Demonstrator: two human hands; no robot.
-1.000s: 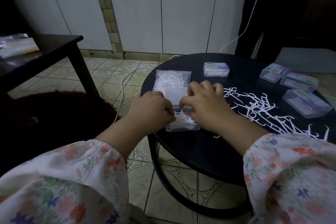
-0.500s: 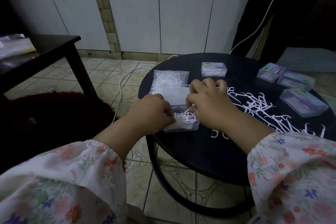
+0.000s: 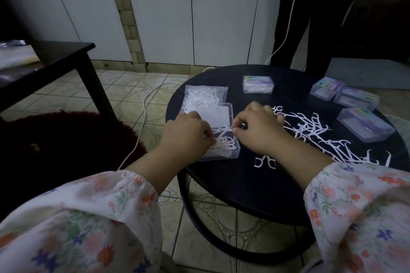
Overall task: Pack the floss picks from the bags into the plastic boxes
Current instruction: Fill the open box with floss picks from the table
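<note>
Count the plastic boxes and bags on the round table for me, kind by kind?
Closed plastic boxes: 4
Open plastic box being filled: 1
Bag of floss picks: 1
Total: 6

Bare tabletop lies open along the near edge of the round black table [image 3: 233,188], broken only by 2 stray floss picks [image 3: 265,162]. Scattered picks [image 3: 321,137] and 3 closed boxes [image 3: 363,124] crowd the right side; a bag [image 3: 205,95] and an open box [image 3: 218,131] fill the left.
</note>
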